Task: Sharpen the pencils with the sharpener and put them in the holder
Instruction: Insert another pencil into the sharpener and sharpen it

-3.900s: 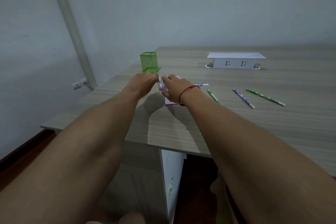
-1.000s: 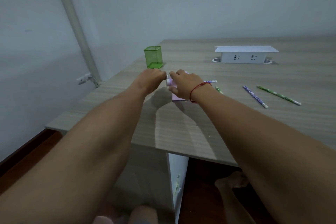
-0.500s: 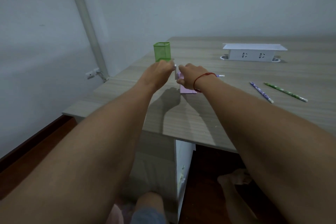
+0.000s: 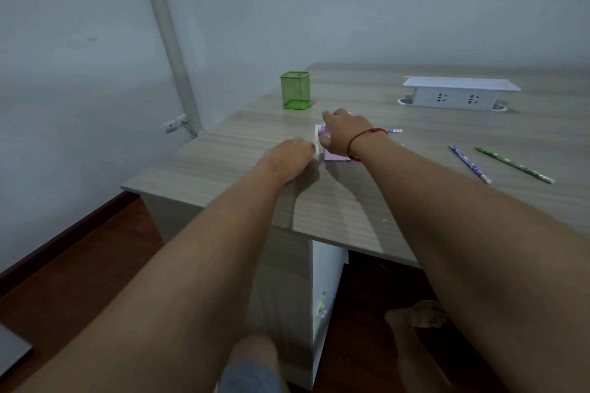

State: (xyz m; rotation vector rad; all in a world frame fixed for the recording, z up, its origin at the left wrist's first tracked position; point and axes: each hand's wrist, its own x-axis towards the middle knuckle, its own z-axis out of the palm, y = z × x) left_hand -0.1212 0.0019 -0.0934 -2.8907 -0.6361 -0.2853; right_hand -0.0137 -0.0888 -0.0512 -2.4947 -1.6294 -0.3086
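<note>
A pink crank sharpener [image 4: 333, 156] stands on the wooden table [image 4: 399, 201]. My right hand [image 4: 343, 132] grips its body from above. My left hand [image 4: 287, 158] pinches the white crank handle [image 4: 317, 143] on the sharpener's left side. A blue-patterned pencil [image 4: 394, 130] sticks out of the sharpener to the right, mostly hidden behind my right wrist. The green mesh holder [image 4: 295, 90] stands behind the sharpener with nothing visible in it. A purple pencil [image 4: 469, 164] and a green pencil [image 4: 514, 165] lie to the right.
A white socket box [image 4: 459, 93] sits at the back right of the table. The table's left edge [image 4: 204, 137] runs close to my left hand, with a wall and a white pipe [image 4: 166, 35] beyond. My bare legs and feet show below the table's front edge.
My left hand has dropped lower and nearer with the crank handle, which now points downward. The right hand stays on the sharpener. The camera has shifted left.
</note>
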